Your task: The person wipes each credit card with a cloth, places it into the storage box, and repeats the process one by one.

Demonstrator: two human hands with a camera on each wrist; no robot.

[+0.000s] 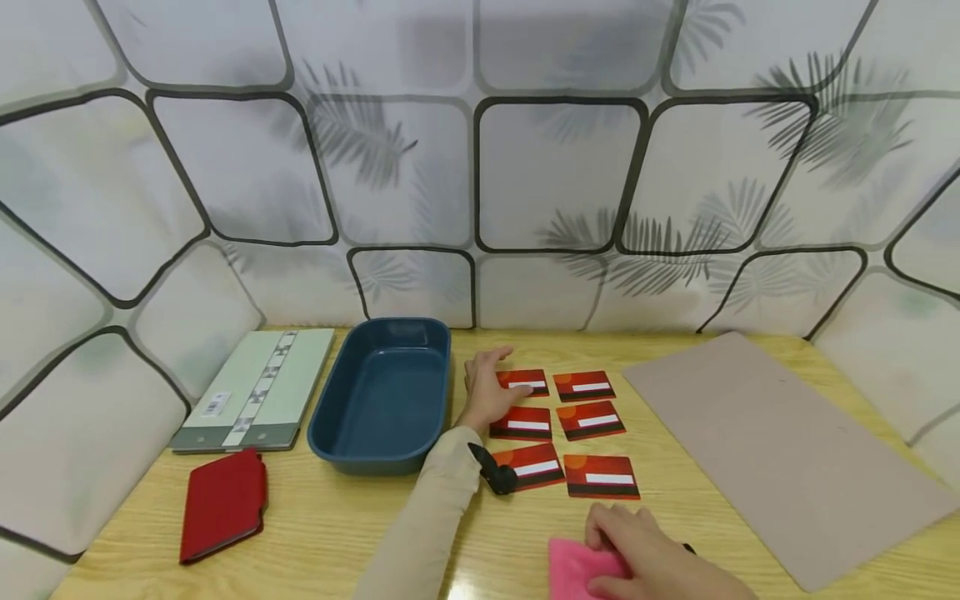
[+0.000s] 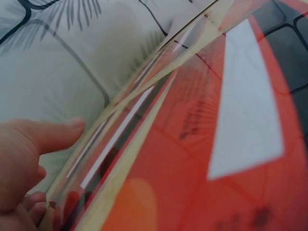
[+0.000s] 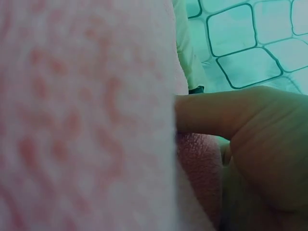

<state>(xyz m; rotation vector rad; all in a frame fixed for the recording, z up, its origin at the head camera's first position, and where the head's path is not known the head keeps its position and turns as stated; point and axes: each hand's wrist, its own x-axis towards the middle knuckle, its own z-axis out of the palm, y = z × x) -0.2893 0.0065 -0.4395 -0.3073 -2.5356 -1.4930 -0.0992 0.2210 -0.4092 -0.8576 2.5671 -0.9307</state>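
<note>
Several red cards with a white strip and a dark band lie in two columns on the table. In the head view my left hand [image 1: 487, 387] is at the back-left card [image 1: 534, 377], with the thumb stretched over its face and the other fingers at its left side. The left wrist view shows that thumb [image 2: 57, 136] straight, beside the row of cards, and a near card [image 2: 192, 144] filling the right side. Low at the front, my right hand [image 1: 645, 558] grips a pink cloth [image 1: 566, 567]. The cloth's fuzzy surface [image 3: 86, 115] covers much of the right wrist view.
A dark blue tray [image 1: 322, 437] stands left of the cards, close to the left forearm. Farther left are a pale green folder [image 1: 258, 367] and a red wallet-like case [image 1: 225, 504]. A grey-beige board [image 1: 780, 450] lies on the right. A patterned fabric wall [image 1: 558, 175] rises behind.
</note>
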